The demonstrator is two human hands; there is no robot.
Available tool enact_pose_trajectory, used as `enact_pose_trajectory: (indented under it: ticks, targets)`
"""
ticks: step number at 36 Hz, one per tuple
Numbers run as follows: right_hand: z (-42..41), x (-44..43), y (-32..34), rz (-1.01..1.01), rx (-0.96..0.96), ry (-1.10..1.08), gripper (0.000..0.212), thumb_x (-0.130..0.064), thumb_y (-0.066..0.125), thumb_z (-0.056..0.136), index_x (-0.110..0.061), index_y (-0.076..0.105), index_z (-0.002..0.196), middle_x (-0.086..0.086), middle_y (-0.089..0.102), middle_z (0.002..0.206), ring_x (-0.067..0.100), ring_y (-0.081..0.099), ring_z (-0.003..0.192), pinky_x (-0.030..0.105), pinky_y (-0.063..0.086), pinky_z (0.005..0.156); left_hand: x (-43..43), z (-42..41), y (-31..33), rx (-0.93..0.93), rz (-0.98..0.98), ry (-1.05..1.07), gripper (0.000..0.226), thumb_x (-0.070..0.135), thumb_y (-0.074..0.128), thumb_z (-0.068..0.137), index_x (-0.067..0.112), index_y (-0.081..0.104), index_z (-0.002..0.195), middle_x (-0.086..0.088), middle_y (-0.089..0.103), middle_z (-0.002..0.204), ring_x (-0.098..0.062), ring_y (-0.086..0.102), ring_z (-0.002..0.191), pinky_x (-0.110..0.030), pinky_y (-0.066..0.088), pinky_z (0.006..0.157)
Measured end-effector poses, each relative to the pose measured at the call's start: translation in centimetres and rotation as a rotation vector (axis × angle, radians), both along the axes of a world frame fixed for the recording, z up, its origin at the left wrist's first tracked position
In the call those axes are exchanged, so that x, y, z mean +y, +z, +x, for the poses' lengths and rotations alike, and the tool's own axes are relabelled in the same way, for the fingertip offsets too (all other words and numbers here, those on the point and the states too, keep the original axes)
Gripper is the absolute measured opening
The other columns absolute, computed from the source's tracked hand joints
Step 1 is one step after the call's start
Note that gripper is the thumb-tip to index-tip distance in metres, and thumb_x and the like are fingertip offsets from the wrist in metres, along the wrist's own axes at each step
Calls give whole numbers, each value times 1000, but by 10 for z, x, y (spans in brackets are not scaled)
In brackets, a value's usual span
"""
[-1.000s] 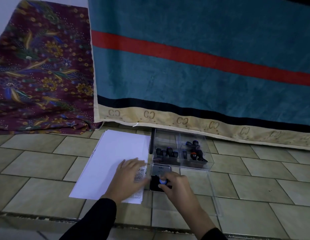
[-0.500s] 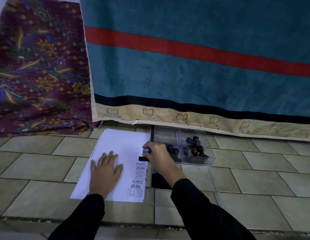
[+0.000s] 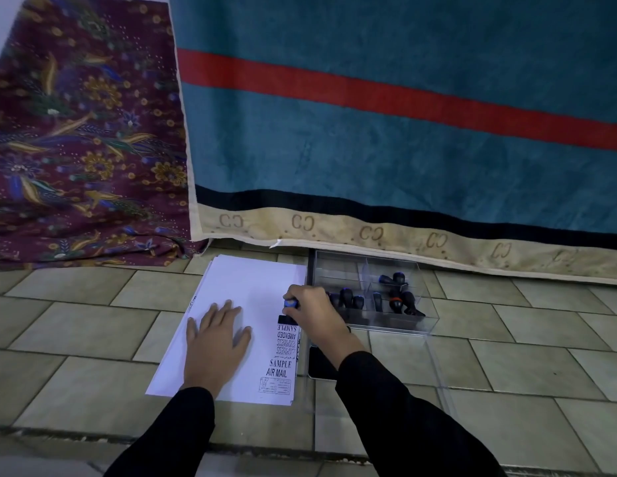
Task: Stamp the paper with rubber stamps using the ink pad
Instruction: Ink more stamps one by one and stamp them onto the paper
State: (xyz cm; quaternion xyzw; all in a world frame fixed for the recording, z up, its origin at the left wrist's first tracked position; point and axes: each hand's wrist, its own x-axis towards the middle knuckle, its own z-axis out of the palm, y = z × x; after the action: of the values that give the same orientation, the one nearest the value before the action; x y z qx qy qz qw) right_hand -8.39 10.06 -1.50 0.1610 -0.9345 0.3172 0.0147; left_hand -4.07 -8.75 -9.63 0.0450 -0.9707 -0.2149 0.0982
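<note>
- My right hand (image 3: 314, 311), fingers curled round the stamp (image 3: 289, 302), presses it onto the paper (image 3: 252, 287): best pushed straight down, no rocking.
- My left hand (image 3: 214, 342) lies flat, fingers straight, pinning the paper.

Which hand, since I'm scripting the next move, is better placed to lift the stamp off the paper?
Right. The right hand grips the stamp standing on the paper; the left hand lies flat, pressing the sheet down.
</note>
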Motion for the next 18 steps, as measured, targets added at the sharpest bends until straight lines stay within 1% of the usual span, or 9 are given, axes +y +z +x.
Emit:
enact_pose_trajectory:
  ticks: [2, 5, 7, 9, 11, 12, 14, 16, 18]
  targets:
    - [1, -2, -1, 35, 12, 11, 13, -7, 60, 85, 2, 60, 95, 18, 64, 101, 30, 58, 93, 40, 50, 81, 0, 0, 1, -4, -8, 2, 49, 45, 42, 96, 30, 39, 142, 8, 27, 157, -14, 15, 147, -49, 2, 119]
    - [3, -3, -4, 72, 23, 20, 5, -5, 58, 85, -1, 56, 84, 18, 61, 93, 31, 56, 85, 39, 49, 72, 2, 0, 3, -20, -30, 12, 49, 44, 42, 96, 29, 38, 142, 8, 28, 156, -15, 16, 147, -49, 4, 118]
    - [4, -3, -6, 82, 30, 15, 10, -5, 58, 85, -6, 51, 78, 15, 58, 86, 29, 54, 79, 38, 47, 67, 5, -2, 7, -36, -42, 28, 49, 42, 44, 94, 27, 39, 140, 6, 31, 155, -17, 21, 145, -50, 7, 117]
    - [3, -4, -3, 62, 32, 1, 7, -4, 58, 85, -2, 53, 80, 14, 58, 86, 28, 53, 79, 36, 46, 67, 9, -6, 12, -48, -48, 53, 48, 40, 48, 91, 24, 42, 136, 4, 37, 149, -20, 28, 139, -52, 12, 115]
    - [1, -5, 0, 47, 19, -8, 7, -4, 58, 85, 2, 57, 88, 18, 62, 92, 30, 56, 86, 38, 48, 73, 12, -10, 16, -64, -31, 78, 47, 39, 51, 87, 22, 45, 131, 4, 42, 143, -20, 31, 134, -52, 15, 113]
    - [1, -5, 0, 47, 12, -7, 6, -3, 58, 85, 2, 58, 88, 19, 63, 94, 31, 57, 87, 39, 49, 74, 14, -11, 16, -68, -17, 87, 47, 39, 52, 86, 22, 46, 129, 4, 43, 141, -20, 32, 132, -52, 16, 113]
    - [3, -5, -1, 61, 4, 6, 5, -2, 58, 83, -3, 54, 81, 17, 61, 89, 32, 57, 85, 40, 50, 72, 16, -11, 16, -60, -17, 99, 45, 39, 54, 86, 21, 47, 126, 3, 44, 138, -20, 33, 131, -53, 16, 112]
    - [5, -4, -5, 78, 0, 16, 14, 0, 57, 82, -9, 49, 75, 15, 57, 85, 30, 56, 81, 39, 51, 68, 18, -10, 13, -34, -43, 106, 43, 38, 54, 86, 20, 48, 124, 2, 47, 135, -21, 36, 129, -54, 20, 110]
    - [5, -4, -7, 70, 2, 2, 16, 0, 56, 82, -9, 47, 74, 15, 57, 85, 29, 55, 79, 40, 51, 67, 18, -8, 10, -6, -71, 105, 43, 37, 54, 86, 19, 48, 124, 1, 48, 134, -23, 38, 128, -55, 21, 109]
